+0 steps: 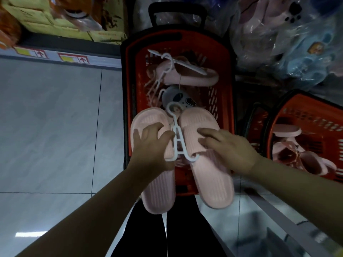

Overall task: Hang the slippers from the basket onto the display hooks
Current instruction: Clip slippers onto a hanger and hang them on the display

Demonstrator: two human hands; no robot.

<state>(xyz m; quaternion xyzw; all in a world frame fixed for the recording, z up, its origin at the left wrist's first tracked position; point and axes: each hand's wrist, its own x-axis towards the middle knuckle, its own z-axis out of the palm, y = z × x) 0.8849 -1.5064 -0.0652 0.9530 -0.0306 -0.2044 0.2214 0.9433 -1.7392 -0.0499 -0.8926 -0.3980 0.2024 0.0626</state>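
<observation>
Pink slippers (213, 182), paired on a white hanger (179, 143), are hovering over the near edge of the red basket (221, 86), left hand (150, 145) and right hand (228, 147) each curling round one. Being light, bendy foam (probably), they are likely carrying best by the stiff hanger.

Floor (55, 127) left; basket (137, 75) ahead

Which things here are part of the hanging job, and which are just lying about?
Job: pink slipper pair on its white hanger, gripped by left hand and right hand; orange basket beneath; loose slipper inside it.
Lying about: second basket, bagged slippers, cardboard boxes, grey round item.
</observation>
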